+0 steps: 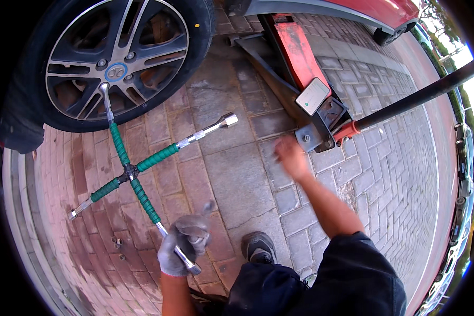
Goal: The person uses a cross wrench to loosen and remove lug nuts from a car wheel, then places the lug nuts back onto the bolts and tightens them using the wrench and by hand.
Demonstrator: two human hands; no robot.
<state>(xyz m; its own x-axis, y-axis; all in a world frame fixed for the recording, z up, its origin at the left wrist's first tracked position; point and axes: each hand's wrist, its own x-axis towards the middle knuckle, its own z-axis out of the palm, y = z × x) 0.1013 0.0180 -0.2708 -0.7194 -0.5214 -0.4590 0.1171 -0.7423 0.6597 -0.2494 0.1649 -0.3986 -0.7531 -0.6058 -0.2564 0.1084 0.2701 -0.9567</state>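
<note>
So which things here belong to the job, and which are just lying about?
Part of the job:
four-way wrench, held in the gloved left hand, far end at the wheel
red jack, likely
small pieces on the paving, probably nuts

Just there:
phone-like device on the jack
parked cars at far right

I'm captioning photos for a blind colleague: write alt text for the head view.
A gloved left hand holds a green-wrapped cross wrench, one end at a car wheel. The bare right hand, blurred, is near a red floor jack bearing a phone.
</note>
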